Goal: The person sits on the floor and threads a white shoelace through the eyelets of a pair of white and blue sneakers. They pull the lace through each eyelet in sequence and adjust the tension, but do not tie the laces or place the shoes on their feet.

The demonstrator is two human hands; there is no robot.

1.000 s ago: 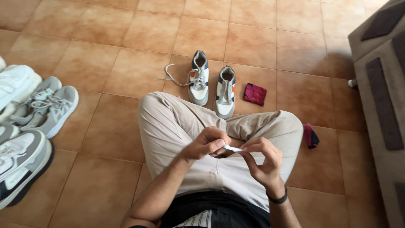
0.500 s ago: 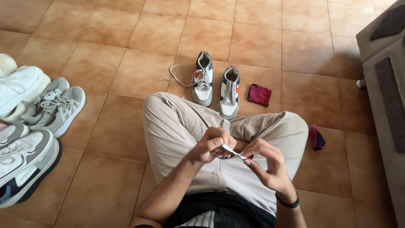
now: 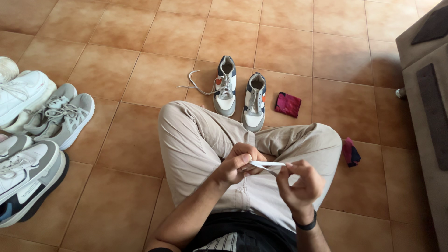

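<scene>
White lace (image 3: pixel 267 164) pinched between both hands | laceless sneaker (image 3: pixel 255 101) ahead | grey sneakers (image 3: pixel 58 114) left

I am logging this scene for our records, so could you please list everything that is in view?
shoelace: one, white, stretched between both hands over the lap
pair of sneakers: two shoes, white, grey and navy with orange patches, on the floor ahead of the knees; the one further left has a loose lace trailing
maroon cloth: one, on the tile beside that pair
folded cloth: one, maroon and dark blue, by the knee on the sofa side
grey sneakers: two, at the far left side
white sneakers: at least one, left edge, cut off by the frame
white and grey sneakers: two, lower left
sofa: one, grey, at the edge opposite the shoes
tiled floor: orange-brown
left hand: pinching the lace
right hand: pinching the lace, dark wristband
</scene>
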